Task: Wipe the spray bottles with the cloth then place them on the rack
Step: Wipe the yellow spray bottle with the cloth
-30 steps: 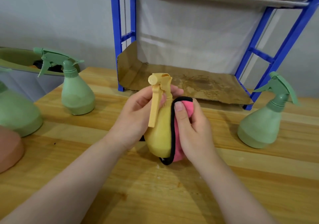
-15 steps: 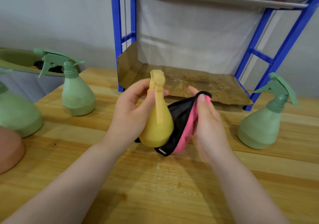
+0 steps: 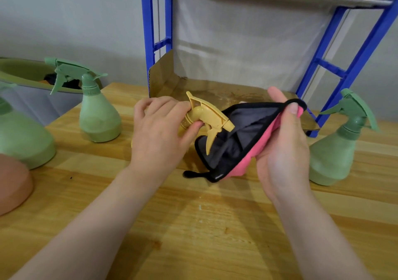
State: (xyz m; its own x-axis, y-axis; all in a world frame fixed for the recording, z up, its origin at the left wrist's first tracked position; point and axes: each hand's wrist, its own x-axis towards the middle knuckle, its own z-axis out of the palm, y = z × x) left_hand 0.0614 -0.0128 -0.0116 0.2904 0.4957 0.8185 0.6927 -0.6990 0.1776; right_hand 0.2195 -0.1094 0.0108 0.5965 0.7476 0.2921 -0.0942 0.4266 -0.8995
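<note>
The yellow spray bottle point(image 3: 206, 118), matte plastic with its trigger head pointing right, is held above the middle of the wooden table point(image 3: 193, 236) by the left hand point(image 3: 159, 135), whose fingers curl round its neck and hide most of its body, while the right hand point(image 3: 284, 148) pinches the pink cloth point(image 3: 247, 157), black-edged with a grey inner face, between thumb and fingers just beside the nozzle. Three green spray bottles stand on the table: one point(image 3: 97, 111) near the far left edge, a second point(image 3: 21, 141) cut off at the left edge, a third point(image 3: 336, 148) at the right. The blue rack point(image 3: 336, 64) stands at the far edge, its cardboard-lined shelf point(image 3: 226, 92) behind the hands, and a terracotta-coloured object point(image 3: 10, 182) lies at the left edge.
</note>
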